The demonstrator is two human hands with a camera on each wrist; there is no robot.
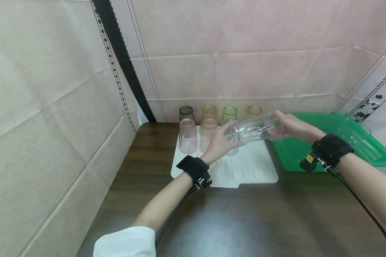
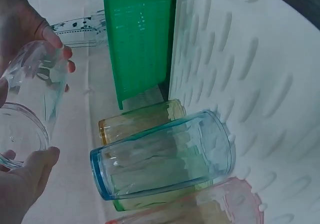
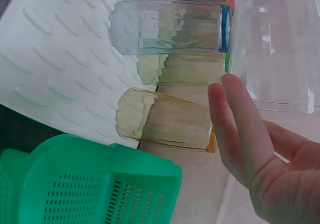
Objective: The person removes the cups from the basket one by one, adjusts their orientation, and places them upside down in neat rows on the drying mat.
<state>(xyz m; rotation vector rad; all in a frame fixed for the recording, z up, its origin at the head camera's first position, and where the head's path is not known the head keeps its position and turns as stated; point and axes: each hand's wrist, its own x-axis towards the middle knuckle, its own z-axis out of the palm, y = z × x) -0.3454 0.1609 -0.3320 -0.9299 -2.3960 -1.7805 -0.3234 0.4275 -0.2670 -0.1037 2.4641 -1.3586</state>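
Note:
Tilted nearly sideways above the white ridged draining tray is a clear drinking glass. My left hand grips one end of it, thumb and fingers on either side. At the other end my right hand holds the glass, some fingertips seen through its wall. In the right wrist view, two right-hand fingers extend beside the glass. Coloured glasses stand on the tray below: pink, a second pink, and a blue one partly hidden by the left hand in the head view.
Behind these stand a dark grey glass, a yellow one, a green one and an amber one. To the right is a green perforated basket, apparently with clear glassware inside. Cloth walls enclose the brown table.

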